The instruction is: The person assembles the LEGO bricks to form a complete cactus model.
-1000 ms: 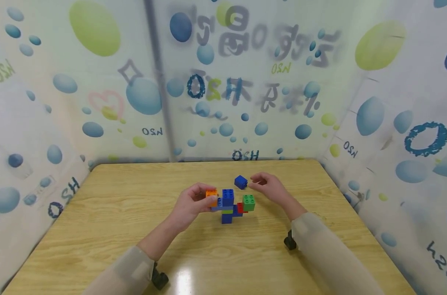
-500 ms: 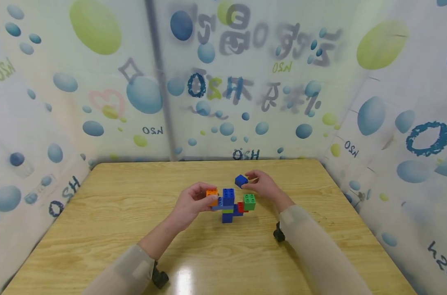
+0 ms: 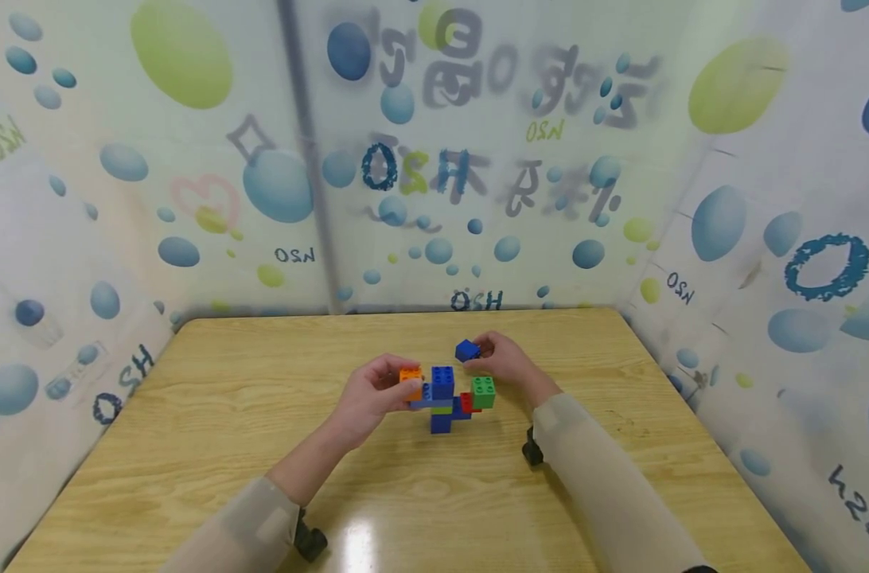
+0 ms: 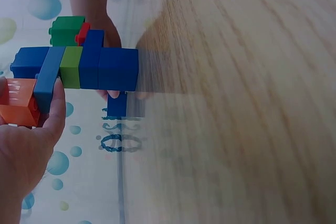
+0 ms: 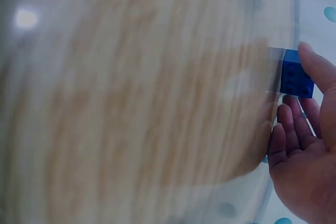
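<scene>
A small build of toy bricks stands on the table, with an orange brick (image 3: pixel 410 385), a tall blue brick (image 3: pixel 442 382), a green brick (image 3: pixel 483 391) and a red piece (image 3: pixel 466 403). My left hand (image 3: pixel 366 398) grips its orange end, thumb on the near side; in the left wrist view the thumb also lies along the lighter blue brick (image 4: pixel 49 77). Behind the build, a loose blue brick (image 3: pixel 467 350) lies on the table. My right hand (image 3: pixel 504 358) pinches it from the right. The right wrist view shows studs on that brick (image 5: pixel 296 80) between thumb and fingertips.
The wooden table (image 3: pixel 263 350) reaches back to a patterned curtain (image 3: pixel 434 239) that also closes in both sides. Dark wrist cameras sit under both cuffs, such as the left camera (image 3: pixel 310 543). Glare shows on the near tabletop.
My right hand has moved left to the loose blue brick and closed its fingertips about it. The left hand and the brick build have stayed in place.
</scene>
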Action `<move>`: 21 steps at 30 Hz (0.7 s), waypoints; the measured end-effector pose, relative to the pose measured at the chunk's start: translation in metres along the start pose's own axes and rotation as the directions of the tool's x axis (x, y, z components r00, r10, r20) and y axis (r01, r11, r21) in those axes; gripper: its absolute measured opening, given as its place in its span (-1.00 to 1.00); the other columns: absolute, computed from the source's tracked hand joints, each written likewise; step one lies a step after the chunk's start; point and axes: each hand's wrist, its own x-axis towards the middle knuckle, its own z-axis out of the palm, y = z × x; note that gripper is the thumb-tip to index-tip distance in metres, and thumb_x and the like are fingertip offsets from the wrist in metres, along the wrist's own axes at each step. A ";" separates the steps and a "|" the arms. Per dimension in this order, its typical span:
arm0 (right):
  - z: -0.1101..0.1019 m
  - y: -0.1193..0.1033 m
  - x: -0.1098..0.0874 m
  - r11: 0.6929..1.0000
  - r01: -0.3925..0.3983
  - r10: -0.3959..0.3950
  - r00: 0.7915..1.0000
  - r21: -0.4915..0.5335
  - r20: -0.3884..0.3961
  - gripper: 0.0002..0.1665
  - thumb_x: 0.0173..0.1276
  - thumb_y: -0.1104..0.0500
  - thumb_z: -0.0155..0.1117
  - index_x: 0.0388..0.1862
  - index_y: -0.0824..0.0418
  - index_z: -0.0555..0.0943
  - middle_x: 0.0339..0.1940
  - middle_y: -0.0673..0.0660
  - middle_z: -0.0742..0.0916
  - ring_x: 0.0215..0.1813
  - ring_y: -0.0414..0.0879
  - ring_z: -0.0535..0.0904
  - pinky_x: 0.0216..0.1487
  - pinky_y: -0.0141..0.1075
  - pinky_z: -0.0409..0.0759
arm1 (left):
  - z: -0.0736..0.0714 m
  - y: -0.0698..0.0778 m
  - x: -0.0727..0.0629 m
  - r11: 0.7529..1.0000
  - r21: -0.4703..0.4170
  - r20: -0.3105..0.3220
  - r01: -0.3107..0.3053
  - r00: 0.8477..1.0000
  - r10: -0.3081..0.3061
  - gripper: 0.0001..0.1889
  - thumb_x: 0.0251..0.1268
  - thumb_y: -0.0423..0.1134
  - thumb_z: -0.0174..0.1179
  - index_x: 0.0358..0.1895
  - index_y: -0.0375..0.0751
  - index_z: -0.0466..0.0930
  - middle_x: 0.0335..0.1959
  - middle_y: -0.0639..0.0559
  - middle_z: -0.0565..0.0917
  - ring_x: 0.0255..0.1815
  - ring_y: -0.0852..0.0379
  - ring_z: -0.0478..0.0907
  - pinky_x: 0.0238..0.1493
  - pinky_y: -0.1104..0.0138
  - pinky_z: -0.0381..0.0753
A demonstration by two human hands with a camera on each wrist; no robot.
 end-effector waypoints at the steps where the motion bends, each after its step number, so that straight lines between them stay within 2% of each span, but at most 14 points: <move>1: 0.000 0.000 0.000 1.000 -0.001 0.001 1.000 0.004 0.002 -0.37 0.51 -0.02 0.54 0.39 0.22 0.53 0.25 0.22 0.70 0.23 0.12 0.62 0.50 0.06 0.61 | 0.000 0.000 0.000 1.000 -0.001 0.000 0.001 1.000 -0.001 -0.64 0.56 -0.27 0.39 0.31 -0.23 0.65 0.03 -0.06 0.67 0.02 -0.01 0.66 0.00 0.19 0.89; 8: 0.001 0.002 0.003 1.000 -0.004 0.004 1.000 0.007 -0.002 -0.42 0.51 -0.02 0.54 0.31 0.20 0.55 0.19 0.21 0.72 0.18 0.10 0.64 0.42 0.04 0.64 | 0.000 0.000 0.000 1.000 -0.002 0.006 0.001 1.000 -0.001 -0.64 0.56 -0.26 0.39 0.31 -0.22 0.65 0.04 -0.06 0.68 0.03 -0.01 0.66 0.00 0.19 0.89; 21: -0.001 0.005 0.004 1.000 -0.003 0.003 1.000 0.012 0.002 -0.49 0.54 0.00 0.49 0.29 0.20 0.55 0.21 0.22 0.72 0.19 0.11 0.65 0.40 0.05 0.68 | -0.001 0.000 0.000 1.000 0.005 0.003 0.011 1.000 -0.011 -0.64 0.57 -0.25 0.39 0.31 -0.20 0.65 0.06 -0.07 0.67 0.04 -0.02 0.65 0.02 0.19 0.89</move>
